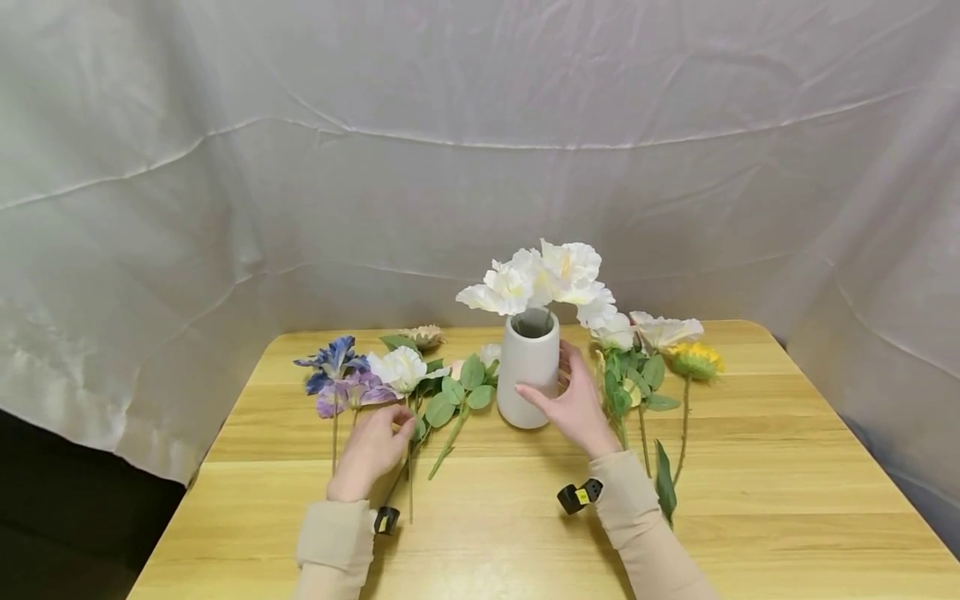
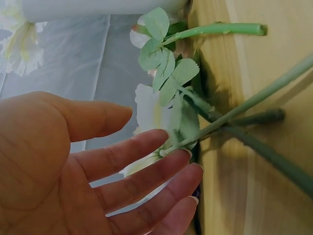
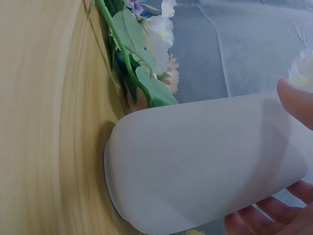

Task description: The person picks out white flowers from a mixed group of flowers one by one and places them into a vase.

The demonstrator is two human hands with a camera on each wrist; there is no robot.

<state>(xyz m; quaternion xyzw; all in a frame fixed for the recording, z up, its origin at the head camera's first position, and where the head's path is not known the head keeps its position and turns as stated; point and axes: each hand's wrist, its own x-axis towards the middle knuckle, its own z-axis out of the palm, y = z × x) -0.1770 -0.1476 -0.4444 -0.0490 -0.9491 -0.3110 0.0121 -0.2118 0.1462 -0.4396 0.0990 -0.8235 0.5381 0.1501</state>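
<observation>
A white vase [image 1: 522,383] stands upright at the middle of the table, with large white flowers [image 1: 558,275] leaning out of its mouth. My right hand [image 1: 579,407] holds the vase from the right, thumb on the near side; in the right wrist view its fingers [image 3: 274,213] wrap the opposite side. To the left, my left hand [image 1: 377,443] is over the stems of the lying flowers. Its fingers are loosely extended in the left wrist view, fingertips right at the thin green stem [image 2: 254,100] of a white flower [image 1: 400,369], with the thumb apart.
Blue [image 1: 335,360] and purple flowers [image 1: 358,390] lie at the left. A leafy green stem [image 1: 453,439] lies between left hand and vase. Right of the vase are a yellow flower [image 1: 693,361], a pale flower [image 1: 663,331] and leafy stems. A grey cloth [image 1: 480,192] hangs behind the table.
</observation>
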